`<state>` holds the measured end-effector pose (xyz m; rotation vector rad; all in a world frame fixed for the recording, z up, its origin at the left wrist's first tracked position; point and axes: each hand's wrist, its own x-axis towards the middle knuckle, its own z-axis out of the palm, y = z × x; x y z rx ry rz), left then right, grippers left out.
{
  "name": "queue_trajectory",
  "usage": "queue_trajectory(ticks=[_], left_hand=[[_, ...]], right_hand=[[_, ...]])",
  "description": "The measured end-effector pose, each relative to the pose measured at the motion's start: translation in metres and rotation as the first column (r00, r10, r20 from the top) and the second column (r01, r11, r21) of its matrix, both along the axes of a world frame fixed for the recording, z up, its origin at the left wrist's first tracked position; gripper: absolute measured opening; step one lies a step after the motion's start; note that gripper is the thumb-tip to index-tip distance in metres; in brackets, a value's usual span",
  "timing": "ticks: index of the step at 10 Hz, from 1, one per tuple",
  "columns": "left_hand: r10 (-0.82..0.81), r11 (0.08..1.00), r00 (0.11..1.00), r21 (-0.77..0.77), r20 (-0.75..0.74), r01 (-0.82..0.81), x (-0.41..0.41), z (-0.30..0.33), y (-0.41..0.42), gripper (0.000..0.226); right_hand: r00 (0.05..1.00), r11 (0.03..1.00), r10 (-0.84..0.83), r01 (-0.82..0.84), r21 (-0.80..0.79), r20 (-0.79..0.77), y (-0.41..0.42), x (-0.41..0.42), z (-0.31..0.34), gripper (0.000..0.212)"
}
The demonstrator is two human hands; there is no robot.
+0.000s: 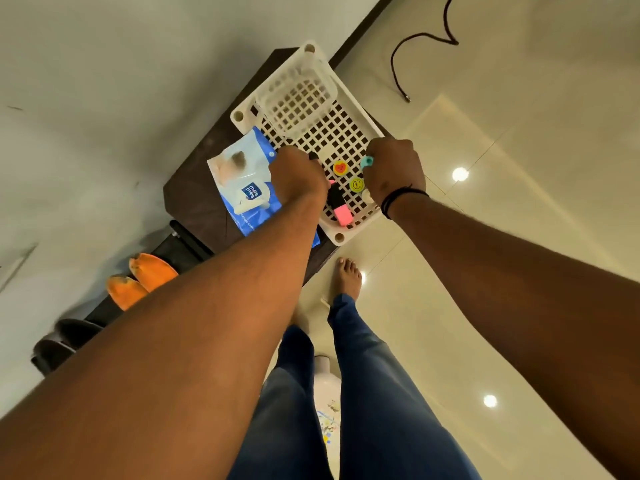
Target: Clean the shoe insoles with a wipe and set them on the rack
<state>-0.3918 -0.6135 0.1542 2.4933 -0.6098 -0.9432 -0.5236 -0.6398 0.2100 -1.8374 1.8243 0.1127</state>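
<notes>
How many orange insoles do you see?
2. Both orange insoles lie side by side on the dark shelf at lower left, one nearer the wipes pack, the other beside it. The arm may hide more.

Home interior, likely an entry or hallway corner. Glossy cream floor tiles (485, 271) reflect ceiling lights. Plain pale wall (86, 98) with dark skirting. Low dark shoe rack (194, 199) against the wall; 2 orange insoles (138, 278) and dark shoes (65, 337) on its lower tiers. On top: white plastic lattice tray (349, 133), small white basket (298, 95), pack of baby wipes (242, 181). Person stands barefoot (346, 275). Loose black cable (415, 46) on the floor.
</notes>
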Motion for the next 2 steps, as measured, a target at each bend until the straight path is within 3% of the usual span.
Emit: queue_trajectory(ticks=[2], left_hand=[[-0.056, 0.998, 0.993, 0.026, 0.099, 0.054, 0.005, 0.004, 0.0, 0.022]], right_hand=[[1.0, 0.999, -0.03, 0.03, 0.027, -0.004, 0.001, 0.003, 0.013, 0.03]])
